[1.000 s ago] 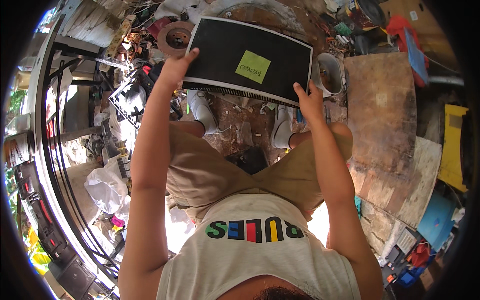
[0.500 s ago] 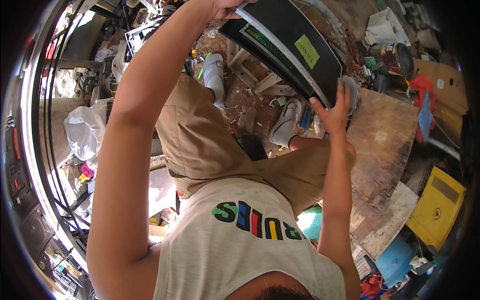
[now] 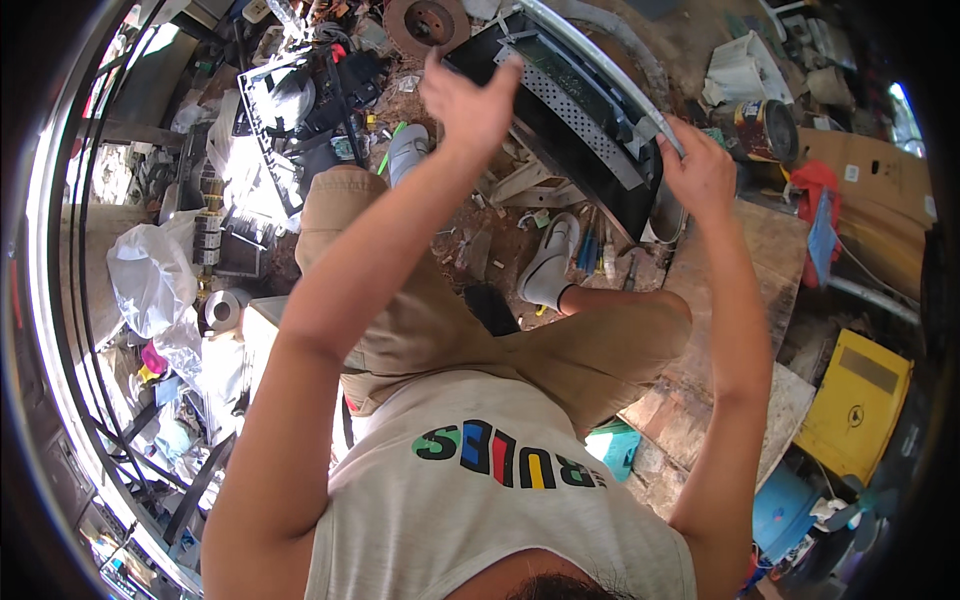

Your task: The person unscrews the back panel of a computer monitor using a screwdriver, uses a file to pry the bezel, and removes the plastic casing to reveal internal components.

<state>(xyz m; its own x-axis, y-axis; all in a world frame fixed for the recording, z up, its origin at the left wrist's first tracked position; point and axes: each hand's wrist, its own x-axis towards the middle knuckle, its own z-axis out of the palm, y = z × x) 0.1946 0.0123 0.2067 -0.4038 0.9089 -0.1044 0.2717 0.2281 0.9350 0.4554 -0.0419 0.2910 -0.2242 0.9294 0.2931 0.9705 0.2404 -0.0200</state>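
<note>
Both arms are stretched forward and upward, away from the chest. The left hand (image 3: 470, 100) is raised higher, its palm turned to the right, fingers spread and a little curled, the thumb pointing up; it is open. The right hand (image 3: 698, 172) is lower than the left hand and well apart from it, its fingers closed in a grip. Both forearms are bare, elbows slightly bent.
</note>
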